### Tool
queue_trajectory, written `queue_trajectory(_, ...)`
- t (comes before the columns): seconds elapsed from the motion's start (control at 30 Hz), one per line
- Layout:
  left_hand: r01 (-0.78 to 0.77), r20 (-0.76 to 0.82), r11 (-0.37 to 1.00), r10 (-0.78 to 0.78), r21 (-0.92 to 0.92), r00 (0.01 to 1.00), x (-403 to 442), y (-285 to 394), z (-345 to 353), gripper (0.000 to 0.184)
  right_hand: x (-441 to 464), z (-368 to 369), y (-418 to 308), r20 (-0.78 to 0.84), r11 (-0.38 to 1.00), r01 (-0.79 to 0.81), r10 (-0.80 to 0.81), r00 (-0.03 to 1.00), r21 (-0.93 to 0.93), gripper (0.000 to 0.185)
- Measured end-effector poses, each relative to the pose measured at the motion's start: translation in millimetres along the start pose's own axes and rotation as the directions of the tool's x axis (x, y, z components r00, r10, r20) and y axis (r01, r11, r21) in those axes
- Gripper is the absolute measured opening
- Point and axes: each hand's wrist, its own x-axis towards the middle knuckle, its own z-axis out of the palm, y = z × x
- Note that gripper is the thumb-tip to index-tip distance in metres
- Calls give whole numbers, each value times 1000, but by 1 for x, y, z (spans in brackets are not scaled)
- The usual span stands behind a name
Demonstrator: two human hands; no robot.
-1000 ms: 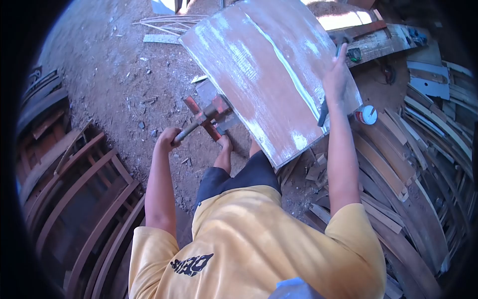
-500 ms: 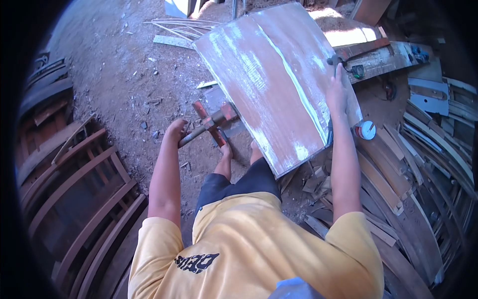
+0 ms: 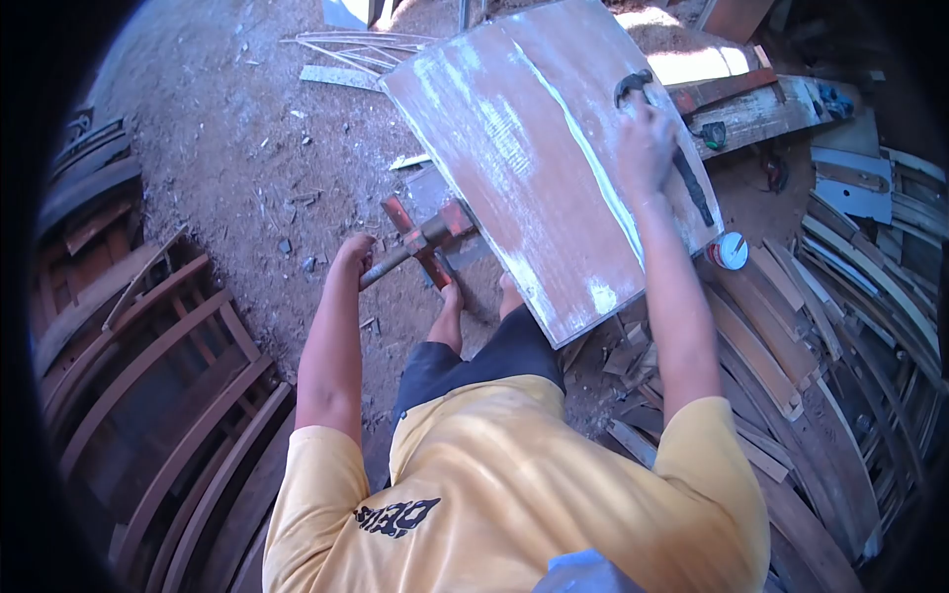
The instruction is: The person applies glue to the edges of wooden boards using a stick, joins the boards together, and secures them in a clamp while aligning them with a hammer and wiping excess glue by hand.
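A broad wooden panel [image 3: 494,168] with whitish smears and a pale stripe along a seam lies tilted in front of me. My right hand [image 3: 647,148] is over its right part, closed around the handle of a claw hammer [image 3: 634,87]. The dark handle slants out past my hand toward the panel's right edge. My left hand [image 3: 358,254] is wrapped around the bar end of a red clamp [image 3: 425,242] beside the panel's left edge; its fingers are partly hidden.
A small can [image 3: 730,251] with a stick in it stands by the panel's right corner. Wood strips [image 3: 771,326] pile up on the right, curved wooden frames [image 3: 168,395] on the left. A long plank [image 3: 771,119] lies behind. Thin sticks [image 3: 346,54] are on the dirt floor.
My right hand has moved up and left over the panel with the hammer, whose handle has swung toward the right edge. My left hand stays on the clamp.
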Motion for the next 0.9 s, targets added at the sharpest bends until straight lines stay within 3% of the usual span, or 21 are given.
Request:
queue_trajectory(0.07,-1,-131,996,-10,-84,991,-25,10,14,32,-31,8,-56,-50,990,126,-129,990,-71,84)
queue_trajectory(0.1,2,-126,997,-12,-82,992,-34,18,16,32,-43,12,-83,23,996,79,-79,997,-33,105)
queue_trajectory(0.13,95,-149,986,-114,-134,982,-41,28,17,36,-49,14,-98,97,999,32,-32,995,3,127)
queue_trajectory(0.17,186,-166,965,-218,-186,962,-47,36,19,40,-47,13,-98,99,1000,31,-31,995,-1,127)
queue_trajectory(0.23,207,-248,945,-270,-251,930,-50,39,26,45,-42,10,-96,221,987,-127,147,964,-101,148)
queue_trajectory(0.27,234,-153,918,-294,-320,943,-49,35,21,43,-37,6,-88,225,987,-124,145,964,-105,148)
queue_trajectory(0.3,267,-56,884,-311,-383,949,-45,33,18,41,-31,-3,-74,337,968,-152,213,917,-198,152)
queue_trajectory(0.33,272,-54,883,-315,-382,947,-43,34,19,41,-27,-9,-67,436,941,-169,290,852,-294,157)
queue_trajectory(0.43,288,-37,876,-327,-386,944,-34,30,21,40,-31,-11,-66,526,943,-169,302,795,-287,154)
queue_trajectory(0.5,-58,-141,915,1,-399,990,-24,29,15,29,-27,-8,-65,518,942,-180,308,798,-284,154)
queue_trajectory(0.57,-8,-146,901,-62,-435,987,-48,47,5,31,-29,-5,-66,513,940,-201,320,797,-274,153)
queue_trajectory(0.63,-365,-339,798,216,-480,916,-97,58,8,36,-27,-9,-67,505,933,-161,313,804,-320,153)
queue_trajectory(0.9,-686,-540,613,451,-391,711,-132,61,6,33,-23,-10,-67,497,932,-147,305,813,-332,153)
